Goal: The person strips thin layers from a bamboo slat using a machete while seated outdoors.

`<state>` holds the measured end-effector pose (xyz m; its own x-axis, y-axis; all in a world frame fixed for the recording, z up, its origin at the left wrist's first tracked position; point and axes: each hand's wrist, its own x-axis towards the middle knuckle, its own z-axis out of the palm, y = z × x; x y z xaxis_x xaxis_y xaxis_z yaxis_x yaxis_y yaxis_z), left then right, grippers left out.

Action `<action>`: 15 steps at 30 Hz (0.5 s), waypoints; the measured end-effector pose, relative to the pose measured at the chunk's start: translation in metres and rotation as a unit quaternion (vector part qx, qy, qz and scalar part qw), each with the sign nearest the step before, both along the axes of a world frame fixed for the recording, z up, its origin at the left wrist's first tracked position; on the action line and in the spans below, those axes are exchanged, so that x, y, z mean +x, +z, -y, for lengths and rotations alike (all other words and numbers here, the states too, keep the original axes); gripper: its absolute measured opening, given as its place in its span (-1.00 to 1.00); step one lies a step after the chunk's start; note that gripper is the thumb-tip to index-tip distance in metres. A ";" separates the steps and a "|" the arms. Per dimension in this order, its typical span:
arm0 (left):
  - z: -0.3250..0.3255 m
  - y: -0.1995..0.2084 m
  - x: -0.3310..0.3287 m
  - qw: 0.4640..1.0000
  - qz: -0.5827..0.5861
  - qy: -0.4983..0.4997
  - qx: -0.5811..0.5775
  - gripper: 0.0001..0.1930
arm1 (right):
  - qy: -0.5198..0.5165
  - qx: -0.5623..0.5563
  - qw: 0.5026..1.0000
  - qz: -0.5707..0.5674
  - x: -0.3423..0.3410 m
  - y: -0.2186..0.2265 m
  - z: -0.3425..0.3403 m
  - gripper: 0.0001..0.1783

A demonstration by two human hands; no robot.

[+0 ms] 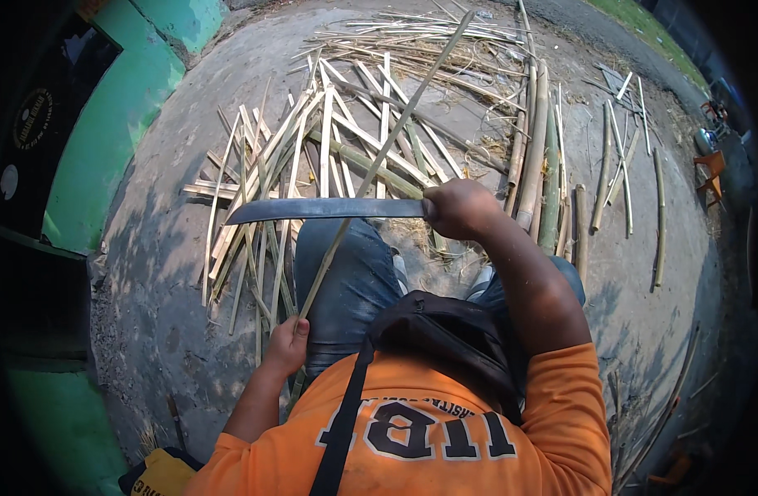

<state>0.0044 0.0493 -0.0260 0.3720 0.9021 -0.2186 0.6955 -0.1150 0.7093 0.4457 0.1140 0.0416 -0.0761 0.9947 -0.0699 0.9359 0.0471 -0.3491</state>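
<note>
My right hand (461,208) is wrapped round the handle of a machete (337,209), whose long dark blade points left across my lap. Under or against the blade passes a long thin bamboo strip (380,157); whether the two touch I cannot tell. The strip slants from my left side up to the far right. Near its lower end my left hand (288,345) grips it, thumb on top. Just beyond the blade lies a loose heap of split bamboo strips (326,140), pale on their inner faces.
Bamboo poles (533,149) lie lengthwise to the right of the heap, with shorter pieces (604,165) farther right. More thin strips (420,41) spread at the back. A green wall (106,140) stands at left, and an orange chair (710,175) at far right. A black bag (445,335) rests on my lap.
</note>
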 end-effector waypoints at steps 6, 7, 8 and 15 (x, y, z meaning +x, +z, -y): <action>0.001 0.003 0.000 1.000 -0.009 -0.003 0.006 -0.21 | -0.059 0.032 0.998 0.002 0.021 0.002 -0.005 -0.79; -0.001 0.005 0.003 1.000 -0.014 -0.005 0.004 -0.22 | -0.101 0.068 0.990 -0.070 0.035 -0.011 -0.009 -0.73; -0.001 0.005 0.004 1.000 -0.013 -0.006 0.005 -0.22 | -0.124 0.075 0.987 -0.073 0.044 -0.015 -0.014 -0.71; -0.002 -0.004 -0.004 0.999 -0.038 -0.008 -0.012 -0.23 | -0.037 0.024 0.998 -0.047 0.029 -0.005 -0.004 -0.75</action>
